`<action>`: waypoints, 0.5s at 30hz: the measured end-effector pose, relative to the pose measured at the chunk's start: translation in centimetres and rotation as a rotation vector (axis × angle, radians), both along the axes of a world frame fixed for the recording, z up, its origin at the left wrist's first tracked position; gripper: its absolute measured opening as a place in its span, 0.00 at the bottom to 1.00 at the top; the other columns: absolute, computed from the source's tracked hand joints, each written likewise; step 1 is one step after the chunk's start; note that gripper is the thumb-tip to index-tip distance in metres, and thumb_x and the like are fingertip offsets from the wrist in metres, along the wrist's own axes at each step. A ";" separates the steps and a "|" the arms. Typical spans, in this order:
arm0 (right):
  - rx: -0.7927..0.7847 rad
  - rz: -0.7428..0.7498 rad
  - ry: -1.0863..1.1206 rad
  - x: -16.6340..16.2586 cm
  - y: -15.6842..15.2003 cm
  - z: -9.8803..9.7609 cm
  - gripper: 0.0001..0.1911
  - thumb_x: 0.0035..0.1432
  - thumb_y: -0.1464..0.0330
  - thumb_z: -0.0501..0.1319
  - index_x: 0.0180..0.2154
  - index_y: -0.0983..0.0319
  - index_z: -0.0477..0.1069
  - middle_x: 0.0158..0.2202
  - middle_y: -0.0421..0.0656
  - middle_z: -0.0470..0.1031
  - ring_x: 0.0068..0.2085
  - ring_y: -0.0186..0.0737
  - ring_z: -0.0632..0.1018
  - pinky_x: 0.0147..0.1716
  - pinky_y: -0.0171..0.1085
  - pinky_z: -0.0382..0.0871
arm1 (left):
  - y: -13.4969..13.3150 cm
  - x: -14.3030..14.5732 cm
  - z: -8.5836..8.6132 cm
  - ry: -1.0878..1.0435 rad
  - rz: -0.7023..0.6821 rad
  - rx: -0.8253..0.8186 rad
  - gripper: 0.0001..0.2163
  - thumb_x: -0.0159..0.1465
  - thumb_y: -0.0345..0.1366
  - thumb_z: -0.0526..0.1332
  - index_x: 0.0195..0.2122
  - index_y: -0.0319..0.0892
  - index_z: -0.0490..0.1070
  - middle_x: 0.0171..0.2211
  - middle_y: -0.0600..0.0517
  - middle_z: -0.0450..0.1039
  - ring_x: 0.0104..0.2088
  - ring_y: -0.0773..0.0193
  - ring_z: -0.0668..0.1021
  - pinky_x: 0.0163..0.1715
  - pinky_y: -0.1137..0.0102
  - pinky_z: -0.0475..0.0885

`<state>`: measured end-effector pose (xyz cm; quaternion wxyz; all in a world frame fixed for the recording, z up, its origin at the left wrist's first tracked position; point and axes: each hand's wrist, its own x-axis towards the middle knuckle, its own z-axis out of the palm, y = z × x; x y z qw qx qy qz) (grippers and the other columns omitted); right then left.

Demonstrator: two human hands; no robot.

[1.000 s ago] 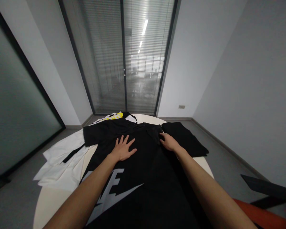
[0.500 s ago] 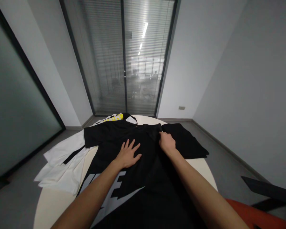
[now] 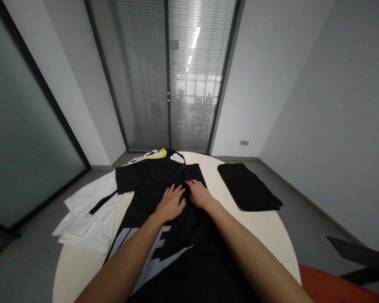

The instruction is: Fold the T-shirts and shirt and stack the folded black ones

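Observation:
A black T-shirt with a large white logo lies spread on the table, its left sleeve stretched out to the left. My left hand rests flat on the shirt's middle, fingers spread. Close beside it, my right hand is closed on the shirt's right side, which is folded inward over the front. The fingertips of both hands nearly meet. My forearms cover part of the logo.
The round pale table bears a folded black cloth at right. White clothing hangs over its left edge, and a yellow, white and black patterned cloth lies at the back. A red chair stands at lower right.
My right hand has moved left, bringing the shirt's right side inward over the middle. The table between the shirt and the folded black cloth is now uncovered. My left hand stays in place.

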<state>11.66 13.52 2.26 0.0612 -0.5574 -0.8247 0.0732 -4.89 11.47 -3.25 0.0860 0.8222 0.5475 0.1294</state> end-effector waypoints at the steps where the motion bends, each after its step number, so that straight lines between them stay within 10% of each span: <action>1: 0.008 -0.041 -0.008 0.1 -0.2 0.1 0.29 0.60 0.74 0.59 0.63 0.63 0.64 0.63 0.54 0.66 0.61 0.52 0.69 0.55 0.43 0.68 | 0.0 0.0 0.0 0.000 0.000 0.000 0.26 0.70 0.43 0.49 0.68 0.42 0.59 0.72 0.49 0.52 0.72 0.48 0.51 0.70 0.52 0.47; 9: -0.056 -0.314 -0.024 1.0 -0.3 1.4 0.15 0.66 0.62 0.58 0.49 0.64 0.71 0.48 0.57 0.78 0.49 0.54 0.80 0.44 0.44 0.71 | -0.3 0.4 0.4 0.027 0.000 -0.004 0.26 0.70 0.48 0.49 0.68 0.46 0.61 0.72 0.48 0.52 0.72 0.44 0.51 0.69 0.49 0.48; 15: -0.132 -0.264 0.358 1.5 1.3 -0.1 0.19 0.65 0.61 0.62 0.53 0.64 0.66 0.43 0.48 0.80 0.45 0.42 0.80 0.44 0.36 0.70 | -0.4 0.4 0.5 0.026 0.007 -0.015 0.27 0.70 0.45 0.50 0.68 0.43 0.59 0.72 0.48 0.51 0.72 0.46 0.51 0.70 0.50 0.48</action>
